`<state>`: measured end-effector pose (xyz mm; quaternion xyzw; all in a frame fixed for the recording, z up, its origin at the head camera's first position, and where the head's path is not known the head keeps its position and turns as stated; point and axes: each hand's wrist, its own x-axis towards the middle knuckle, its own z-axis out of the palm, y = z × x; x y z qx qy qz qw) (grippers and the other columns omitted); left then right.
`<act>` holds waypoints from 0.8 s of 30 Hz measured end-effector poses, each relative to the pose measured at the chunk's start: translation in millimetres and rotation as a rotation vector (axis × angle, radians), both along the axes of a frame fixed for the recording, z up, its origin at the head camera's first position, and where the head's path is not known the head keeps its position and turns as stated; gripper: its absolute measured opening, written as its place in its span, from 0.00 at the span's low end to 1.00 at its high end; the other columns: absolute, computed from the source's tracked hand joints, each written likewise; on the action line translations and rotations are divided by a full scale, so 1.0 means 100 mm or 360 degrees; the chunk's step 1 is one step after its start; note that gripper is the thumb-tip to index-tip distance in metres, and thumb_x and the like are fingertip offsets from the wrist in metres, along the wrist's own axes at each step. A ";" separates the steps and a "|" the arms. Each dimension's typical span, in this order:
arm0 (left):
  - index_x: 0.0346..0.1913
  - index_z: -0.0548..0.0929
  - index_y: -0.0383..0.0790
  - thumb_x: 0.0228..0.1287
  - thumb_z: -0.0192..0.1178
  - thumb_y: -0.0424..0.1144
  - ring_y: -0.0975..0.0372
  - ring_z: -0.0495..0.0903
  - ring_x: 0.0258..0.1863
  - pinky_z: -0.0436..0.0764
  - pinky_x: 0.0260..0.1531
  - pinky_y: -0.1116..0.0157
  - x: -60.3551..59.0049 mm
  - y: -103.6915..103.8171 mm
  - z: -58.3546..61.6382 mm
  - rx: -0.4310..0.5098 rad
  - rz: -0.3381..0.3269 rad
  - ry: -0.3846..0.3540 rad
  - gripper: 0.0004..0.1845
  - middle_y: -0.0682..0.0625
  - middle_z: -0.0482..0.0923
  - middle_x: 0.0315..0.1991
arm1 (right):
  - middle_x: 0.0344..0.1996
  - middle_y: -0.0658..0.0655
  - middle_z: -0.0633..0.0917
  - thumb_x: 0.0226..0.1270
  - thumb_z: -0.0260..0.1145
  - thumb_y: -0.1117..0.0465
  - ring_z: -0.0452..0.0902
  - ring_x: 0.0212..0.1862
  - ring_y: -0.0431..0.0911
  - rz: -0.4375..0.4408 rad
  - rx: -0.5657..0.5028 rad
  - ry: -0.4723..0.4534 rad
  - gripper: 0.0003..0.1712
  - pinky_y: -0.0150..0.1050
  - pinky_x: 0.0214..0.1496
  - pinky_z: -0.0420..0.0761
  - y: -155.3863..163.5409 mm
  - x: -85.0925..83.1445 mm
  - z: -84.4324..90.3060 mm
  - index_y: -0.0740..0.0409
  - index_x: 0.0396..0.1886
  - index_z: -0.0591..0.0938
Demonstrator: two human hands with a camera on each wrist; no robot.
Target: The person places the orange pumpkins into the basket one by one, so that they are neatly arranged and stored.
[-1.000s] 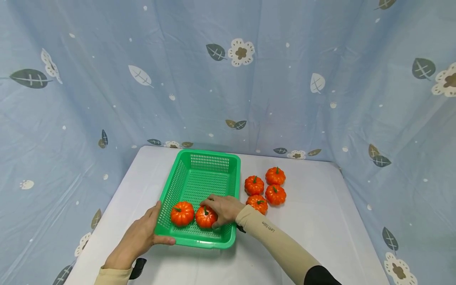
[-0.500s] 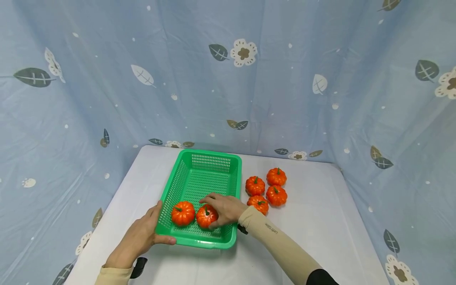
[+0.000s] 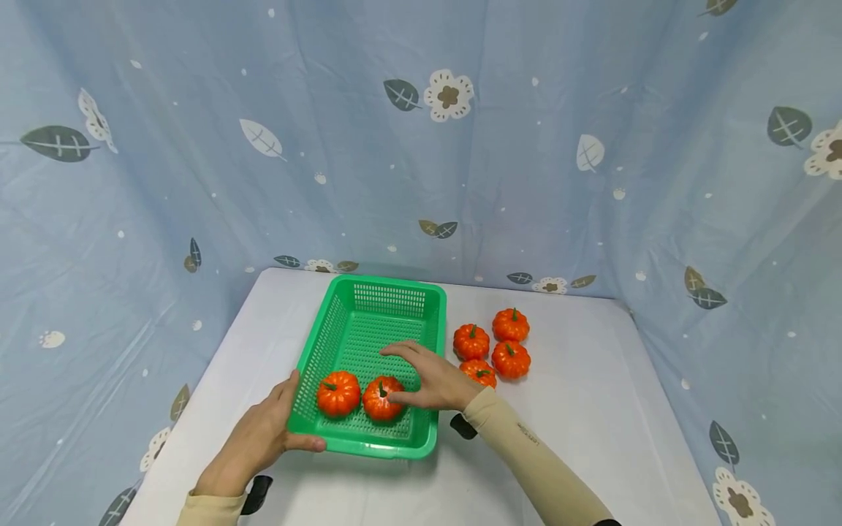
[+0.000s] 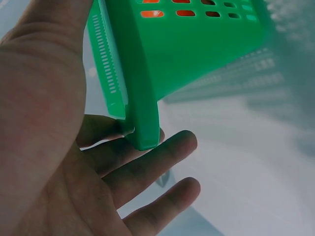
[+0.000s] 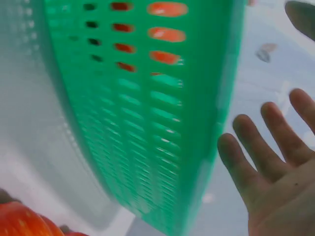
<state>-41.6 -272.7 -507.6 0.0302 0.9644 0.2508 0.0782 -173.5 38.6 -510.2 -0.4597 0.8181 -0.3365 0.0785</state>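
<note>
A green plastic basket (image 3: pixel 391 299) stands on the white table. Two orange toy pumpkins lie side by side at its near end, the left pumpkin (image 3: pixel 338 393) and the right pumpkin (image 3: pixel 383 398). My right hand (image 3: pixel 427 376) hovers just over the right pumpkin with fingers spread, holding nothing; in the right wrist view its fingers (image 5: pixel 266 162) are straight beside the basket's wall (image 5: pixel 147 123). My left hand (image 3: pixel 259 438) holds the basket's near left corner, thumb on the front rim. The left wrist view shows that corner (image 4: pixel 142 132) against my left hand (image 4: pixel 74 162).
Several more orange pumpkins (image 3: pixel 510 359) lie in a cluster on the table (image 3: pixel 592 409) just right of the basket; my right wrist partly hides the nearest one (image 3: pixel 480 371). A blue leaf-patterned curtain (image 3: pixel 460 146) encloses the table at the back and both sides.
My right hand has let go of the right pumpkin, opened, and lifted back toward the right. The pumpkin stays in the basket. The left hand has not moved.
</note>
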 end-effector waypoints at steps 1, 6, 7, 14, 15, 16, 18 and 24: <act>0.78 0.49 0.25 0.36 0.71 0.74 0.31 0.74 0.58 0.75 0.55 0.38 0.00 0.00 0.00 -0.0001 0.0002 0.0002 0.76 0.24 0.60 0.71 | 0.71 0.49 0.70 0.66 0.74 0.48 0.66 0.71 0.43 -0.0007 -0.0060 0.0016 0.40 0.45 0.67 0.75 0.03 0.01 0.03 0.47 0.74 0.69; 0.78 0.49 0.24 0.37 0.71 0.73 0.31 0.75 0.57 0.76 0.55 0.39 0.01 0.00 0.01 -0.0003 -0.0002 0.0016 0.75 0.25 0.61 0.71 | 0.70 0.45 0.69 0.66 0.74 0.50 0.67 0.70 0.40 -0.0063 -0.0287 0.0094 0.39 0.44 0.67 0.75 0.17 0.06 0.14 0.43 0.74 0.68; 0.78 0.49 0.25 0.37 0.71 0.73 0.32 0.75 0.57 0.76 0.55 0.39 0.02 0.00 0.00 0.0000 -0.0001 0.0018 0.75 0.25 0.61 0.71 | 0.70 0.45 0.69 0.66 0.74 0.50 0.67 0.70 0.40 -0.0077 -0.0309 0.0107 0.39 0.43 0.67 0.74 0.20 0.06 0.16 0.42 0.74 0.68; 0.78 0.50 0.24 0.37 0.70 0.73 0.33 0.75 0.58 0.76 0.55 0.40 0.02 0.00 -0.01 -0.0015 -0.0010 0.0045 0.75 0.25 0.62 0.70 | 0.71 0.49 0.69 0.61 0.78 0.52 0.64 0.72 0.43 -0.0208 -0.0332 0.0160 0.46 0.49 0.69 0.72 0.42 0.08 0.18 0.47 0.75 0.67; 0.78 0.50 0.24 0.37 0.71 0.73 0.33 0.75 0.58 0.76 0.55 0.40 0.02 0.00 -0.01 -0.0016 -0.0010 0.0046 0.75 0.25 0.62 0.70 | 0.72 0.50 0.69 0.61 0.78 0.51 0.64 0.72 0.44 -0.0231 -0.0321 0.0159 0.47 0.49 0.69 0.72 0.46 0.08 0.17 0.47 0.76 0.66; 0.78 0.51 0.23 0.37 0.71 0.73 0.33 0.75 0.58 0.76 0.55 0.39 0.01 0.00 -0.01 -0.0016 -0.0012 0.0043 0.75 0.25 0.62 0.70 | 0.72 0.50 0.68 0.60 0.78 0.50 0.63 0.72 0.44 -0.0252 -0.0315 0.0146 0.48 0.50 0.69 0.72 0.49 0.07 0.16 0.45 0.77 0.65; 0.77 0.51 0.23 0.36 0.71 0.74 0.33 0.75 0.58 0.76 0.55 0.39 0.01 0.00 0.00 -0.0024 -0.0018 0.0044 0.75 0.24 0.63 0.70 | 0.73 0.52 0.67 0.60 0.78 0.50 0.63 0.72 0.47 -0.0278 -0.0318 0.0111 0.49 0.51 0.68 0.74 0.56 0.06 0.14 0.44 0.78 0.63; 0.77 0.51 0.22 0.37 0.70 0.73 0.34 0.77 0.56 0.77 0.53 0.40 0.00 0.00 0.00 -0.0043 -0.0033 0.0061 0.75 0.24 0.64 0.69 | 0.75 0.52 0.65 0.58 0.80 0.47 0.61 0.73 0.50 -0.0478 -0.0279 -0.0001 0.55 0.57 0.69 0.70 0.75 0.04 0.05 0.42 0.80 0.59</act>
